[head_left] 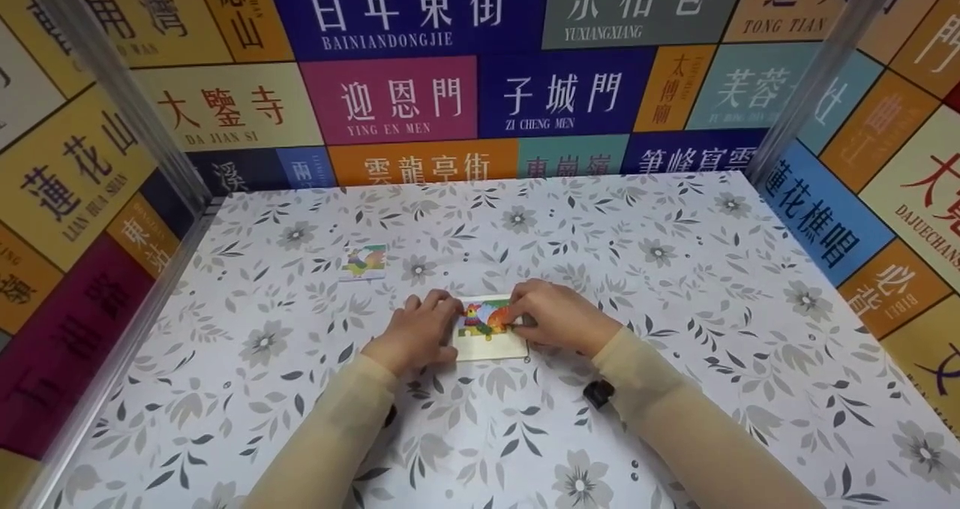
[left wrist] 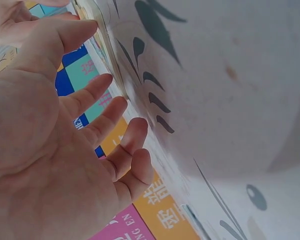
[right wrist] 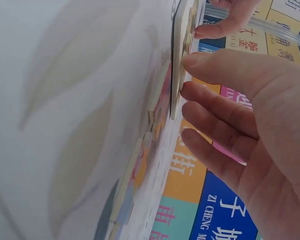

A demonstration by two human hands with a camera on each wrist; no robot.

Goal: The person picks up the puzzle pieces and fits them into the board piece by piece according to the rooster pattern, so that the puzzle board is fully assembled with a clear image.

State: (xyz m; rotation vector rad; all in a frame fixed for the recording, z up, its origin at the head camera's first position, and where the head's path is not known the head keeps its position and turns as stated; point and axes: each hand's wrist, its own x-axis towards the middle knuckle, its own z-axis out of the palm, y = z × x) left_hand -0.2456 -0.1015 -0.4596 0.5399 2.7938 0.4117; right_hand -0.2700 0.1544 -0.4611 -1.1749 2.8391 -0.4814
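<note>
A small jigsaw puzzle board with a cream border lies flat on the table, partly filled with a colourful bird picture. My left hand steadies its left side, thumb at the near edge and the other fingers loosely spread. Over the board's right part, my right hand pinches a puzzle piece between thumb and index finger, low against the picture. That piece is mostly hidden by the fingertips. Loose puzzle pieces lie beside the board in the right wrist view, under the right hand.
A picture card with a similar bird lies farther back and left on the white floral tablecloth. Panels with Chinese lettering wall the table at the back and sides. Dark wrist devices sit below the sleeves.
</note>
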